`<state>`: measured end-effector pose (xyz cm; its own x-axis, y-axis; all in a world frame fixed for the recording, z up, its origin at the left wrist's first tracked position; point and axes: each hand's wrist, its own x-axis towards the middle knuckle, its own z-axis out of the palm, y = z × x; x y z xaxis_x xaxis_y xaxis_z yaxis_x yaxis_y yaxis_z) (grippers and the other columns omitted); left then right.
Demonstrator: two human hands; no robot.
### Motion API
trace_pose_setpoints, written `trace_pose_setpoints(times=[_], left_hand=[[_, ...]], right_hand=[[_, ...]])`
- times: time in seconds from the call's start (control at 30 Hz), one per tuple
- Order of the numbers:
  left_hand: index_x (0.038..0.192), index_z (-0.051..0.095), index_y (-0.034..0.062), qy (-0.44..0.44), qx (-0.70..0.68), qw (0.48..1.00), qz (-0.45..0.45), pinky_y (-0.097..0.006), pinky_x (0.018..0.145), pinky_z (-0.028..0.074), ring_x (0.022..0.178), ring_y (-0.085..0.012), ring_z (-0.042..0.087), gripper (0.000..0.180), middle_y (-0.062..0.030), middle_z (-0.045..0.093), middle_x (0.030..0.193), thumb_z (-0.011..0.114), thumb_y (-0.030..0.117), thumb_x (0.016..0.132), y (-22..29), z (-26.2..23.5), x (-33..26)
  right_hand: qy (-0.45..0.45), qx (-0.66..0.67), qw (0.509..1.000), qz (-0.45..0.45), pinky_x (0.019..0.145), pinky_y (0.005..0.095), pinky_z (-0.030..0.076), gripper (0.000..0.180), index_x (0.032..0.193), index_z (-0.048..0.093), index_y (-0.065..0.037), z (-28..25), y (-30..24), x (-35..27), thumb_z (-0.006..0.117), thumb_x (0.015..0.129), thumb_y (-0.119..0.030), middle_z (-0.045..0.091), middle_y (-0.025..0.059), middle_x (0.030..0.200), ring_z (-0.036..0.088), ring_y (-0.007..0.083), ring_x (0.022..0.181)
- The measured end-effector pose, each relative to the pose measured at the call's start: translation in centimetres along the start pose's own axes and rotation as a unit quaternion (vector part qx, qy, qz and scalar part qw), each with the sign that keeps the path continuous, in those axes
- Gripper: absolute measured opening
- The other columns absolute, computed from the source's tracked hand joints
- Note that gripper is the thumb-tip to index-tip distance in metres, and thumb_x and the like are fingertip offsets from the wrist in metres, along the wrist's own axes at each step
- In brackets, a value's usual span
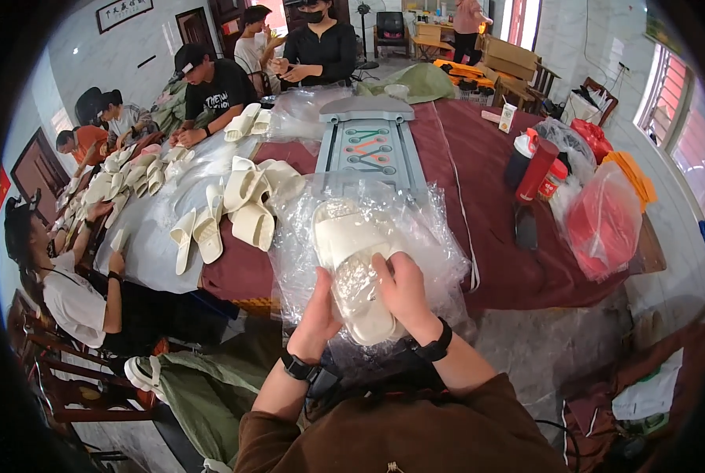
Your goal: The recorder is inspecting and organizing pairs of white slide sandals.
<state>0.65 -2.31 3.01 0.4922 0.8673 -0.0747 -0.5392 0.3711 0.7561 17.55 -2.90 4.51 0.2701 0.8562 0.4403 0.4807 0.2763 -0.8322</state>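
Note:
A pair of cream slippers [352,236] in a clear plastic bag is held in front of me, over the table's near edge. My left hand [318,315] grips the left side of the bagged slippers. From the right, my right hand [403,293] closes on them, with the thumb pressed on top. Under and behind the slippers lie loose clear plastic bags [439,229], crinkled and spread out. To the left is a small pile of unbagged cream slippers [251,225]. Beyond the bags, a grey plastic board [336,150] with coloured lines and circles lies flat.
The table has a dark red cloth [510,276]. On its right stand a red cylinder [537,169], a dark bottle [518,162], a red-lidded jar [553,180] and a pink plastic bag [600,229]; a black phone [526,227] lies nearby. Several people work along the left side among more slippers [104,185].

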Motion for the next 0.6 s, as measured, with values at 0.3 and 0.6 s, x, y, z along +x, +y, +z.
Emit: trace_pose_setpoints(times=[0.3,0.6], left_hand=[[0.156,0.033,0.0015,-0.134,-0.168,0.962,-0.170,-0.053,0.118,0.037,0.140,-0.0412,0.047,0.075,-0.0202,0.046,0.154,0.059,0.044,0.101,-2.8,-2.1,-1.6],[0.149,0.047,0.0072,-0.141,-0.207,0.948,-0.197,-0.065,0.122,0.018,0.148,-0.0513,0.031,0.069,-0.0299,0.033,0.160,0.059,0.044,0.091,-2.4,-2.6,-3.3]], right_hand=[[0.001,-0.136,0.990,-0.021,0.078,0.0541,0.048,0.033,0.080,0.060,-0.001,1.4,2.7,0.8,0.065,0.096,-0.029,0.065,0.0216,0.078,0.062,0.0441,0.077],[-0.027,-0.118,0.991,-0.060,0.081,0.0532,0.050,0.029,0.097,0.062,0.004,2.6,4.4,5.0,0.065,0.096,-0.024,0.067,0.0267,0.093,0.064,0.0471,0.093]])
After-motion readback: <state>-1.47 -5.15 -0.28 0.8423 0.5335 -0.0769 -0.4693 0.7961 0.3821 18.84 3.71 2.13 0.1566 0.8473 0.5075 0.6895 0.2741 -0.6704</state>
